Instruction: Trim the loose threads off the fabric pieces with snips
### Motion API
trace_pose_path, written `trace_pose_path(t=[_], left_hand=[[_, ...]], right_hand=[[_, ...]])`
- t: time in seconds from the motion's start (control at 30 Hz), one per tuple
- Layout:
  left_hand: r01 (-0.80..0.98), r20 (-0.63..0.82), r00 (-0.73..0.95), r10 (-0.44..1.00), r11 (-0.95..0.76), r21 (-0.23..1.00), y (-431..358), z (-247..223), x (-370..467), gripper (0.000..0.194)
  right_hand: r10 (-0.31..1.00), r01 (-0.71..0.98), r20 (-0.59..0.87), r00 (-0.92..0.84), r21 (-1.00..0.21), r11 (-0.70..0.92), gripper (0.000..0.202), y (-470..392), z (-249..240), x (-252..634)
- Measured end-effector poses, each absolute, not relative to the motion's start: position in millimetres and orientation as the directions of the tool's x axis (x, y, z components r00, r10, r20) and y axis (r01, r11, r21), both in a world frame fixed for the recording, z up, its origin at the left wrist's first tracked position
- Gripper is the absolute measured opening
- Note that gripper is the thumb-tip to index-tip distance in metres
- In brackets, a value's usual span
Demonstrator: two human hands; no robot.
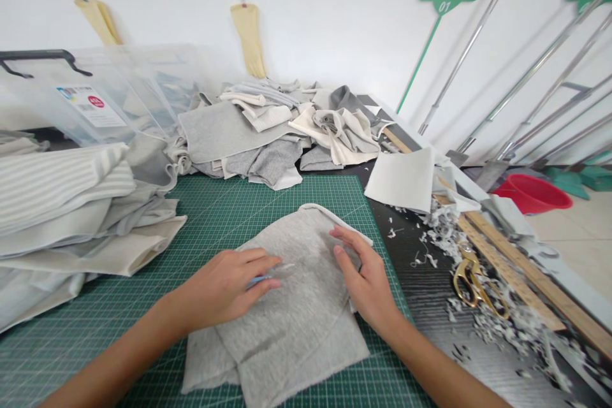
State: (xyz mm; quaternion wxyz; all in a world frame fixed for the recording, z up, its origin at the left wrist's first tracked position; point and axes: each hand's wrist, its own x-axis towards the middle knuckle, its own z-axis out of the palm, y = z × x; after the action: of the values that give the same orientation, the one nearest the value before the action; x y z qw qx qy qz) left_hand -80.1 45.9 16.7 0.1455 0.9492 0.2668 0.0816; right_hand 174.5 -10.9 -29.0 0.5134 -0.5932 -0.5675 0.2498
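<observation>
Grey knit fabric (296, 293) lies in overlapping layers in front of me, with a rolled edge along its upper right. My left hand (234, 280) is over its left side, fingers closed around a small blue tool with a pale tip (261, 279); its exact kind is mostly hidden in the hand. On the fabric's right side rests my right hand (366, 274), fingers extended and slightly apart, holding nothing. Beneath the fabric is a green cutting mat (210, 204) with a white grid.
Folded fabrics (62, 204) are stacked at left, before a clear plastic bin (105, 95). More fabric scraps (229, 131) are heaped at the back. To the right lie gold-handled scissors (473, 284), wooden rulers (511, 268) and grey lint. A red basin (535, 194) stands beyond the table.
</observation>
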Motion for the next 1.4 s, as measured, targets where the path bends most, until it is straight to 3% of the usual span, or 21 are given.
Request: trace_pose_path(t=[0.13,0.6,0.87,1.2,1.4], left_hand=[[0.484,0.041,0.856,0.516,-0.825,0.293,46,17,-79,0.027],[0.383,0.193,0.872,0.45,-0.873,0.303,48,24,-60,0.026],[0.434,0.098,0.875,0.473,-0.859,0.272,43,20,-74,0.026],[0.483,0.12,0.849,0.514,-0.849,0.216,38,17,-86,0.025],[0.47,0.15,0.841,0.521,-0.839,0.275,41,15,-92,0.025]], right_hand=[[0.931,0.418,0.279,0.234,-0.893,0.163,0.029,-10,-29,174],[0.928,0.409,0.291,0.232,-0.895,0.178,0.029,-11,-27,174],[0.925,0.422,0.296,0.236,-0.889,0.177,0.029,-11,-26,174],[0.925,0.416,0.289,0.248,-0.894,0.168,0.029,-10,-29,174],[0.925,0.403,0.284,0.253,-0.9,0.166,0.029,-10,-28,173]])
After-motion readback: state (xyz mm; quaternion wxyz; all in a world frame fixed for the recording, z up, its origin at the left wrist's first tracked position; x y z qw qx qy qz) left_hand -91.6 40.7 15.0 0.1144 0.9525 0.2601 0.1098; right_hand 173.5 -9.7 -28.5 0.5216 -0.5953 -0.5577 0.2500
